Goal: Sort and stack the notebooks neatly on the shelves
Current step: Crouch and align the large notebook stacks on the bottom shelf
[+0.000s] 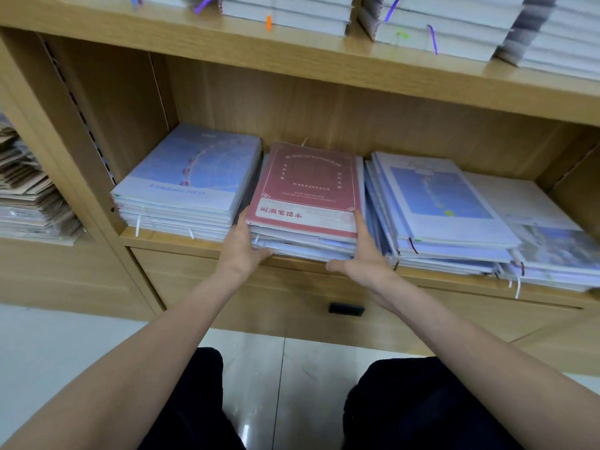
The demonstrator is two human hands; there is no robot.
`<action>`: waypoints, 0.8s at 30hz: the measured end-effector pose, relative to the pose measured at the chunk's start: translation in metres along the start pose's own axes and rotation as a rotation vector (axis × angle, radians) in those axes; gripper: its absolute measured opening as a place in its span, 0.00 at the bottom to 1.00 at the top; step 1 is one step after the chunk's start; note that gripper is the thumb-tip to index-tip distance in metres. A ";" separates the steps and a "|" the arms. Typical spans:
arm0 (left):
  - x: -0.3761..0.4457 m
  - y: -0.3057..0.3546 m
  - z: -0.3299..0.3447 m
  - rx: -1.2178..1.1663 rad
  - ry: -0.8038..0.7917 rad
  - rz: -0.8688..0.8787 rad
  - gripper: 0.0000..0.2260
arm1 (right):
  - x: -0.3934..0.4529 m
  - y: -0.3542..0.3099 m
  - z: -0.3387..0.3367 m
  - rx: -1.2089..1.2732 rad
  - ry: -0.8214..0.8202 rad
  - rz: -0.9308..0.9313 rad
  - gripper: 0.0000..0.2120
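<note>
Both hands clamp the middle stack (305,222) between them on the shelf (201,243): the left hand (242,246) presses flat against its left side with the thumb tucked under the front edge, and the right hand (363,258) presses its right side, thumb likewise under the front. A red notebook (308,186) lies on top. To square the pile well, I judge the palms should push evenly inward and then slide it back, keeping the red cover from slipping.

Just outside the left hand sits a tidy blue stack (188,186), leaving little room for the fingers. Just outside the right hand, a slumped pile (444,209) leans close and could snag. Above the hands, the upper shelf holds more notebooks (292,14).
</note>
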State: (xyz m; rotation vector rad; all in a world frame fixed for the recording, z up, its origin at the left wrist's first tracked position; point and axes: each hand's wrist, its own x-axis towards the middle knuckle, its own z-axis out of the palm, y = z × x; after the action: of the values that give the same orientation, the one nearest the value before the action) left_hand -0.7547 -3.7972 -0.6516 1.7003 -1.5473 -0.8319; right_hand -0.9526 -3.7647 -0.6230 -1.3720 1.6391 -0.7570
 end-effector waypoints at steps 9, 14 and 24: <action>-0.007 0.005 -0.010 -0.177 -0.168 0.003 0.38 | 0.007 0.004 -0.013 0.126 -0.042 0.007 0.49; -0.020 0.007 -0.011 -0.186 -0.200 0.043 0.31 | 0.004 0.010 -0.014 0.145 -0.011 -0.044 0.46; -0.051 -0.008 -0.023 -0.045 -0.345 0.156 0.40 | -0.023 0.025 -0.035 -0.033 -0.163 -0.131 0.48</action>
State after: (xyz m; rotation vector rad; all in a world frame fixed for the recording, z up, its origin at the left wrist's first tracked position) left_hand -0.7359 -3.7445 -0.6444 1.4346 -1.8468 -1.1119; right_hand -0.9940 -3.7396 -0.6233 -1.5354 1.4514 -0.6768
